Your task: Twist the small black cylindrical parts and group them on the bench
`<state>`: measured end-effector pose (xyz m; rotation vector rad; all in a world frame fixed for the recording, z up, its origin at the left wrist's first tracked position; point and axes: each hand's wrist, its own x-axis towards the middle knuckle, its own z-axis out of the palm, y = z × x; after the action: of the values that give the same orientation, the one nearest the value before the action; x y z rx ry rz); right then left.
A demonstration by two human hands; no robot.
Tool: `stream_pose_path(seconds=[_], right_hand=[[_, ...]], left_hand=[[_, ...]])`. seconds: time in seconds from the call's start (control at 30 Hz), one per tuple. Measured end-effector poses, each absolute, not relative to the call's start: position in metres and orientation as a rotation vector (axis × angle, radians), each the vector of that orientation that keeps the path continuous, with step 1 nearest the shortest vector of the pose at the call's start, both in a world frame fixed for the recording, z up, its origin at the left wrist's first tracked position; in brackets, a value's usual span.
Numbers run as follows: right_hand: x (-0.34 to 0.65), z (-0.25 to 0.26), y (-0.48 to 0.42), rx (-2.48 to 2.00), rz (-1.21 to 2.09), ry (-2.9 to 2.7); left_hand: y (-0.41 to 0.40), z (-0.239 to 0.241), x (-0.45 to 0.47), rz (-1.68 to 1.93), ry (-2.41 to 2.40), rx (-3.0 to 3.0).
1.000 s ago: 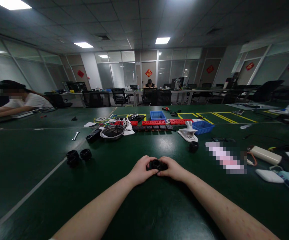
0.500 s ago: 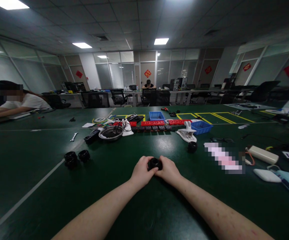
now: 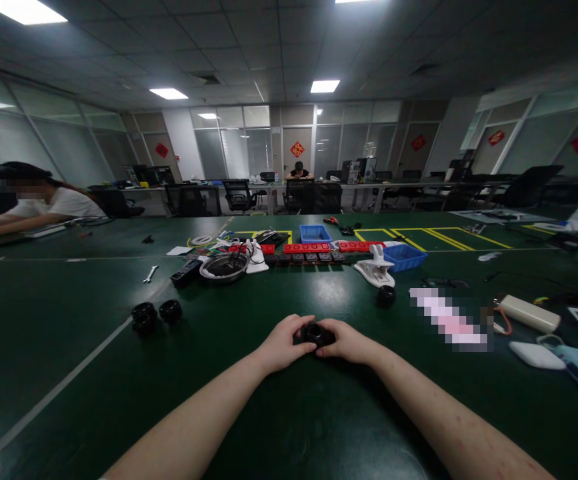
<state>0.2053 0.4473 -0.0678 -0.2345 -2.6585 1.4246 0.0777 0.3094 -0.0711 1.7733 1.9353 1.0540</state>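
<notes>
Both hands cover the black ring — only its top shows.

left hand: fingers curled, gripping | right hand: fingers curled, gripping | 2 forearms bare, stretched forward, converging at centre

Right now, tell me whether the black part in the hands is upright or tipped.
Upright: the black part shows its round opening on top, with the left hand and right hand gripping its sides.
</notes>
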Motion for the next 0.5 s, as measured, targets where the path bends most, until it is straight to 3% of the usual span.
stream_pose_path(seconds=[0.5], right_hand=[[0.2028, -0.0753, 0.4503, -0.299, 1.380, -2.683]], left_hand=[[0.3078, -0.0639, 0.0829, 1.109, 1.920, 1.839]])
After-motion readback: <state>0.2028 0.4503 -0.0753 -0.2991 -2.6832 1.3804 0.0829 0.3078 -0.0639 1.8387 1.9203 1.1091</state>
